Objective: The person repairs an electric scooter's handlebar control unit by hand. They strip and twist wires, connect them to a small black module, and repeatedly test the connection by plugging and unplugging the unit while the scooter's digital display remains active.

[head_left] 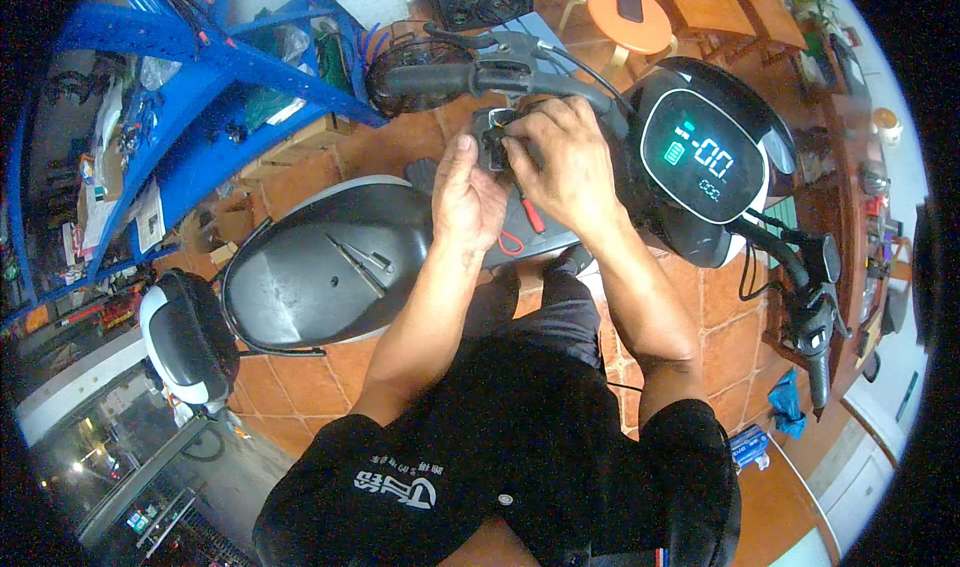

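Under the left handlebar (435, 79) of an electric scooter, both my hands are at a small black part (494, 145) with thin wires at its top. My left hand (468, 199) steadies it from the left, thumb up; its other fingers are partly hidden behind the part. From the right, my right hand (565, 157) pinches at the same part with thumb and bent fingers. Below them lies a red-handled tool (532, 217), with a red loop (511, 242) beside it. The scooter's display (702, 155) is lit.
Slim dark tools (358, 265) rest on the black seat (290, 292). A blue metal rack (200, 97) with stored goods stands at the left. An orange stool (630, 19) carrying a phone (630, 3) is at the back. The right handlebar (817, 352) extends toward a wooden shelf.
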`<state>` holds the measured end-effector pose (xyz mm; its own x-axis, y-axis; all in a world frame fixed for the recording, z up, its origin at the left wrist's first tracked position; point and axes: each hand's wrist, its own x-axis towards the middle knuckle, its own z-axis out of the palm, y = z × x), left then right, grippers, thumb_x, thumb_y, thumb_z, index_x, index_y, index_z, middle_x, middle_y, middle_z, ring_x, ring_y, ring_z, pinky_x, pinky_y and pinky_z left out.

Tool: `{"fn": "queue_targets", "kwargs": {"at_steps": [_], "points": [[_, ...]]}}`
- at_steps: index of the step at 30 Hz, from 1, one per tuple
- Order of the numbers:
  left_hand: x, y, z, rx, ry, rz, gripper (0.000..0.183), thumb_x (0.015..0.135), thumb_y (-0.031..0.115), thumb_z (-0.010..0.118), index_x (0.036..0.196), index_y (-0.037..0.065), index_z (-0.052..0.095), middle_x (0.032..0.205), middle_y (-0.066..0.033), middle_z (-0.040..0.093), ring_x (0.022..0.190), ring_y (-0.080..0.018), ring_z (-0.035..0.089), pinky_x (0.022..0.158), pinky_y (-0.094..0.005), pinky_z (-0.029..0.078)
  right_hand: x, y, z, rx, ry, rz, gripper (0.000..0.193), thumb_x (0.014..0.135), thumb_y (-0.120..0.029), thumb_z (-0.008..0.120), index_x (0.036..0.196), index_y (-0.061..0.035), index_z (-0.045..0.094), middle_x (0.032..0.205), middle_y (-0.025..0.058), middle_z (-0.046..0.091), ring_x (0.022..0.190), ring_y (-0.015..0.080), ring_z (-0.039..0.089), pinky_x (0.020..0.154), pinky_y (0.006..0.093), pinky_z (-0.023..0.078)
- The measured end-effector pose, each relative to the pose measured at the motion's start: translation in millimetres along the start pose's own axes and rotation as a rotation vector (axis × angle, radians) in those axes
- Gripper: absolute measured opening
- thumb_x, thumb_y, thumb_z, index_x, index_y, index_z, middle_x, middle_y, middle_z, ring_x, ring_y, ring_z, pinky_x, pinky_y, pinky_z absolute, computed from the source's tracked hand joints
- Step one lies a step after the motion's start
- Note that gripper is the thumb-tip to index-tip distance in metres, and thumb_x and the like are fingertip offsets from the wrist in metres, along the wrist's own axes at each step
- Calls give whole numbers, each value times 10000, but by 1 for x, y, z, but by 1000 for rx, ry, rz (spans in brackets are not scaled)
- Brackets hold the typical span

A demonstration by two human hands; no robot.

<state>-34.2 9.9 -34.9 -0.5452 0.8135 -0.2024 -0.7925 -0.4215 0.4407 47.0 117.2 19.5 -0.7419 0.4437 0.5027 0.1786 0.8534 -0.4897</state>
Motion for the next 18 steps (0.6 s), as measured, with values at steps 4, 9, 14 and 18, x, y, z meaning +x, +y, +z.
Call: {"fn": "queue_targets", "kwargs": {"at_steps": [4, 9, 14, 18], "points": [[-1, 1, 3, 8, 1, -5, 404, 995, 343, 444, 1267, 53, 515, 1209, -83, 617, 1145, -226, 557, 1050, -399, 373, -3, 2, 2, 16, 21, -21, 133, 721, -91, 711, 843, -71, 661, 873, 119, 612, 861, 326, 565, 793, 402, 484], [0, 2, -3, -40, 12, -53, 402, 995, 363, 435, 1252, 66, 525, 1197, -75, 624, 1144, -229, 557, 1037, -428, 375, -5, 13, 4, 99, 69, -101, 194, 714, -59, 705, 900, -76, 650, 905, 113, 616, 872, 319, 575, 802, 405, 484], [0, 3, -3, -70, 19, -87, 382, 1000, 366, 422, 1234, 87, 537, 1199, -76, 623, 1147, -232, 557, 1024, -444, 385, -6, 16, 4, 132, 104, -90, 233, 711, -55, 704, 934, -105, 658, 942, 98, 611, 867, 303, 584, 779, 400, 496], [0, 5, 0, -53, 12, -85, 388, 1000, 373, 419, 1240, 89, 531, 1212, -76, 613, 1152, -237, 551, 1019, -446, 393, -7, 17, 6, 141, 96, -177, 252, 714, -67, 711, 953, -130, 666, 932, 77, 592, 867, 280, 591, 737, 378, 516]]}}
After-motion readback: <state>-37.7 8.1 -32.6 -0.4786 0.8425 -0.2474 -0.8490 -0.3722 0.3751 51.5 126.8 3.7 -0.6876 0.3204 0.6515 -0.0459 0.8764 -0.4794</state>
